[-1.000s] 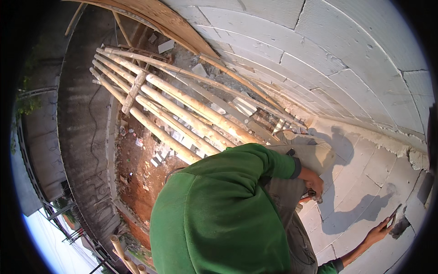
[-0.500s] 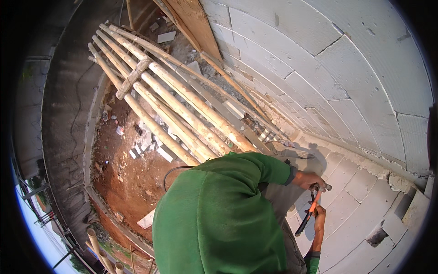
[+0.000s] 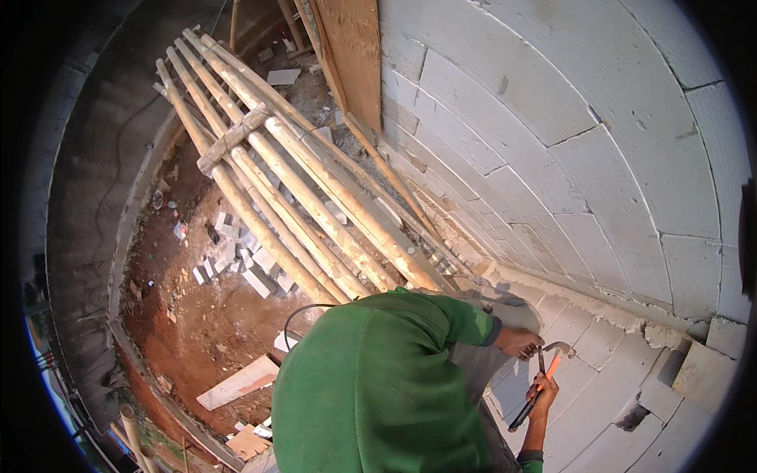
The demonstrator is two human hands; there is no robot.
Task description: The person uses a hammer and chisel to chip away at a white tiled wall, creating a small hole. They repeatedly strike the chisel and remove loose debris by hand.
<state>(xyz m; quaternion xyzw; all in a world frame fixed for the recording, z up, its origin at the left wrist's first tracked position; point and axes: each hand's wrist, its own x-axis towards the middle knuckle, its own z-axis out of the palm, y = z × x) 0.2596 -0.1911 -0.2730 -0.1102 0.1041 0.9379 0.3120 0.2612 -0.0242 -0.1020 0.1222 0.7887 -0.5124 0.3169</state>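
My right hand (image 3: 544, 396) grips a claw hammer by its orange and black handle (image 3: 523, 415). The hammer's metal head (image 3: 561, 348) points up and away, close to my left fingers. My left hand (image 3: 518, 343) is closed at the fingertips on a slim dark rod-like piece (image 3: 542, 362); its exact kind is too small to tell. Both hands are above pale grey blocks (image 3: 599, 394) at the foot of the wall. My green sleeve and clothing (image 3: 371, 386) cover much of the lower middle and hide what lies behind.
A wall of large pale blocks (image 3: 505, 94) rises on the right. Long bamboo poles (image 3: 315, 213), tied by a crosspiece (image 3: 233, 140), lie at a slant. Beyond them, broken white blocks (image 3: 256, 276) and a board (image 3: 238, 382) lie on reddish soil. A gap (image 3: 632, 417) shows in the blockwork.
The view has shifted, so the wall and poles sit differently. The hammer's head now stands a little apart from my left fingers; both hands keep their grips.
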